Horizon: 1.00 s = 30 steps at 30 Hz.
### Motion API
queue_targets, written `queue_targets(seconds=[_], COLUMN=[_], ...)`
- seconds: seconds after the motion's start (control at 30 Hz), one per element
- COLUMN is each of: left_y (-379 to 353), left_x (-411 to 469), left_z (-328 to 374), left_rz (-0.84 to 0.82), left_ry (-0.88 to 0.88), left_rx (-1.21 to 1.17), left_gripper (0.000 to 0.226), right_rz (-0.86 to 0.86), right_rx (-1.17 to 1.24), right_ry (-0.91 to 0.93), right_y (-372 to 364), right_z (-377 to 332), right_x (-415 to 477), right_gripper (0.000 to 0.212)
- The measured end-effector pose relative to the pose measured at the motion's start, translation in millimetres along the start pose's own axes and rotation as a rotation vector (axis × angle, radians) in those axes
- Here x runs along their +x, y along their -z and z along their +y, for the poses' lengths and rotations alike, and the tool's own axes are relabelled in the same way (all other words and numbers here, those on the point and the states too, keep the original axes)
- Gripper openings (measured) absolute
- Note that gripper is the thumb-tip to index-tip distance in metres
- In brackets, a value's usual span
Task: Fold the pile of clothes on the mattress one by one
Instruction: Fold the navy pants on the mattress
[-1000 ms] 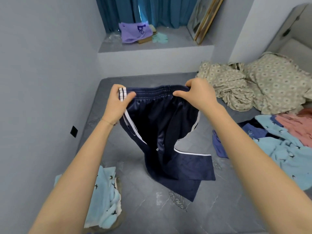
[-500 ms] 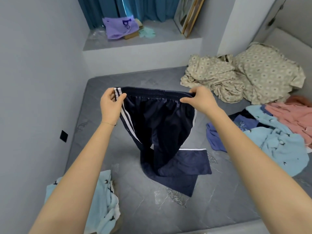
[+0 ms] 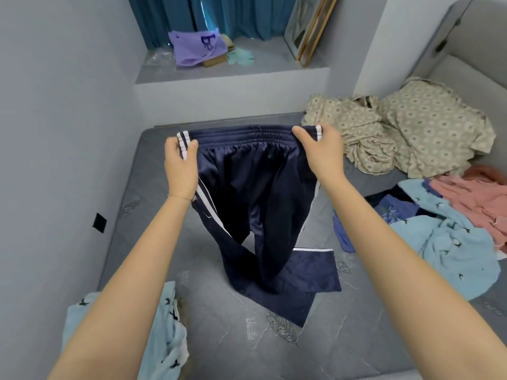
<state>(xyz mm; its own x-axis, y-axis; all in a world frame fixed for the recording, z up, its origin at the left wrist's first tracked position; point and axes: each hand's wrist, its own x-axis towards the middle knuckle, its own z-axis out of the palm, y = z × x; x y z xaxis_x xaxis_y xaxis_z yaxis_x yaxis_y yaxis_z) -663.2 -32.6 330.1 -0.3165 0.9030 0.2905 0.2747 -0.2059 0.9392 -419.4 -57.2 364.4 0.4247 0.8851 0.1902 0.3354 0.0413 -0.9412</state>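
Note:
I hold up dark navy track trousers (image 3: 255, 193) with white side stripes by the waistband, stretched wide above the grey mattress (image 3: 219, 338). My left hand (image 3: 179, 163) pinches the left end of the waistband, and my right hand (image 3: 319, 152) grips the right end. The legs hang down and their ends lie crumpled on the mattress. At the right lies the pile of clothes (image 3: 450, 231): a light blue piece with small dark birds, a pink piece and dark blue pieces.
A light blue bird-print garment (image 3: 164, 333) lies at the near left by my left arm. Beige patterned bedding (image 3: 406, 133) is heaped at the far right. A grey wall runs along the left. A ledge (image 3: 219, 72) behind holds a purple bag and picture frames.
Both hands have spread the waistband wider and flatter, my right hand sliding out to the striped right end. The trousers hang straighter, and the view has shifted slightly.

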Motion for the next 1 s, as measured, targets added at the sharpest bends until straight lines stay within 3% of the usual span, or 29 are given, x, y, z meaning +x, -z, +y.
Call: queue_targets(seconds=[0.13, 0.3, 0.37, 0.47, 0.57, 0.67, 0.77, 0.83, 0.87, 0.93, 1.0], left_y=[-30.7, -63.4, -69.8, -69.5, -64.2, -60.6, -55.2, -49.8, -45.4, -36.5, -27.1], left_x=[-39.0, -74.5, -85.4, -94.9, -92.9, -93.1, -94.6, -93.1, -91.3, -84.1, -74.0], left_z=[-5.0, 8.4, 16.1, 14.6, 5.5, 4.0, 5.9, 3.1, 2.2, -5.1, -17.4], left_rz=[0.006, -0.248, -0.325, -0.404, -0.352, -0.330, -0.520, -0.674, -0.674, -0.526, -0.387], left_ry=[0.170, 0.134, 0.144, 0.065, -0.034, -0.075, -0.165, -0.147, -0.098, -0.005, 0.083], left_rx=[-0.042, -0.169, -0.209, -0.154, 0.016, 0.009, 0.042, 0.082, 0.044, -0.088, -0.087], left_gripper=[0.028, 0.018, 0.016, 0.032, 0.026, 0.015, 0.021, 0.024, 0.020, 0.015, 0.020], right_rz=[-0.072, -0.264, -0.333, -0.430, -0.464, -0.477, -0.617, -0.582, -0.545, -0.531, -0.612], right_rx=[0.127, 0.114, 0.206, 0.262, 0.257, 0.159, 0.084, 0.046, 0.046, 0.047, 0.078], right_ry=[-0.230, -0.274, -0.290, -0.388, -0.418, -0.448, -0.568, -0.568, -0.552, -0.502, -0.451], right_y=[-9.3, -25.6, -29.3, -29.5, -27.6, -28.7, -31.4, -33.8, -35.4, -36.1, -35.4], right_z=[27.3, 25.5, 18.7, 12.5, 13.8, 13.9, 11.4, 16.6, 21.8, 29.3, 29.9], right_x=[-10.0, -27.0, -31.4, -31.2, -25.2, -15.9, -9.2, -8.5, -9.5, -14.5, -19.7], right_gripper=[0.033, 0.034, 0.047, 0.089, 0.080, 0.077, 0.087, 0.070, 0.055, 0.024, 0.011])
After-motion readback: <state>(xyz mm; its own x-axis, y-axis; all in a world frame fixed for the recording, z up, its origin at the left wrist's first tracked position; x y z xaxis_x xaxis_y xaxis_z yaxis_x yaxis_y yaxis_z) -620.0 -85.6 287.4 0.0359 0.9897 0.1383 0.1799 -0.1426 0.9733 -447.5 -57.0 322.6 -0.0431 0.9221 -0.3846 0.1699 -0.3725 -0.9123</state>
